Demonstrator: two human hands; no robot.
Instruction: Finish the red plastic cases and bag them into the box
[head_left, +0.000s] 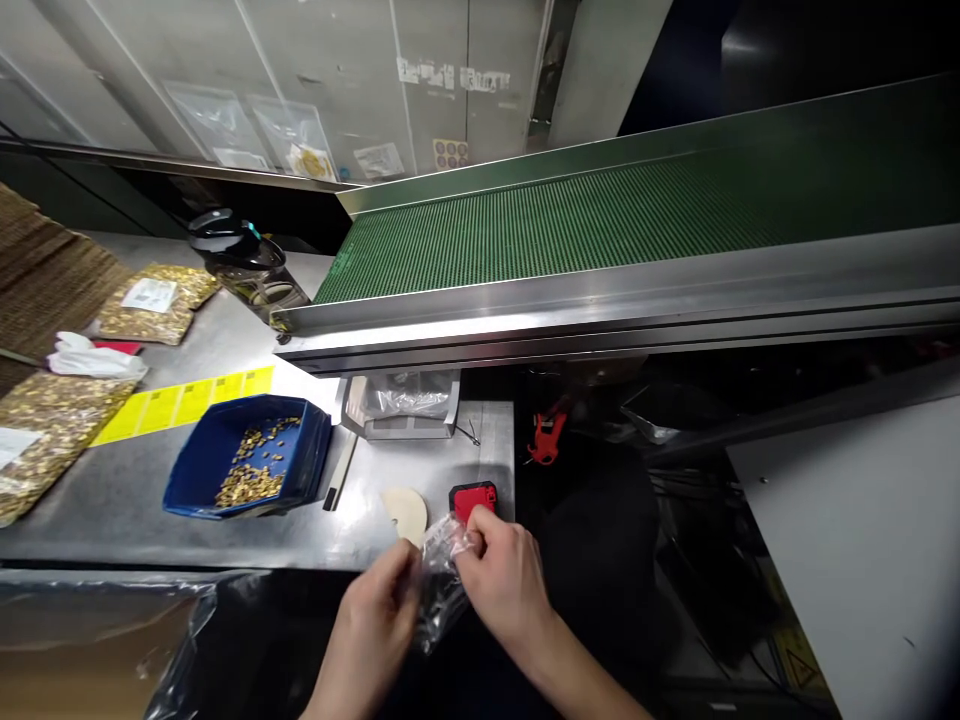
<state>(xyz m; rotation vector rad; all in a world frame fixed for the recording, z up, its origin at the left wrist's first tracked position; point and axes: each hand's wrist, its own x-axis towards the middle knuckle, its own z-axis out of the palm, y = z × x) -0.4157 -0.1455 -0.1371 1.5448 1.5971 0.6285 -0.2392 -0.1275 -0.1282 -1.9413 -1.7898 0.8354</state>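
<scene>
A clear plastic bag [442,585] hangs between my two hands at the table's front edge, slightly blurred. My left hand [379,610] is closed on its left side, thumb and fingers pinched. On its upper right side my right hand [506,570] is closed in the same way. Just beyond the bag lie a cream-coloured rounded piece [407,512] and a red and black object [474,497], partly hidden by my right hand. A blue bin [191,470] holding small brass-coloured parts [255,475] stands to the left.
A green ribbed conveyor [525,225] rises to the right behind a metal side rail. Beneath its lower end sits a grey bin [397,430] with clear plastic bags. Filled bags [56,430], yellow labels [195,402] and a bottle [247,260] are at left. A lined carton [90,640] is below.
</scene>
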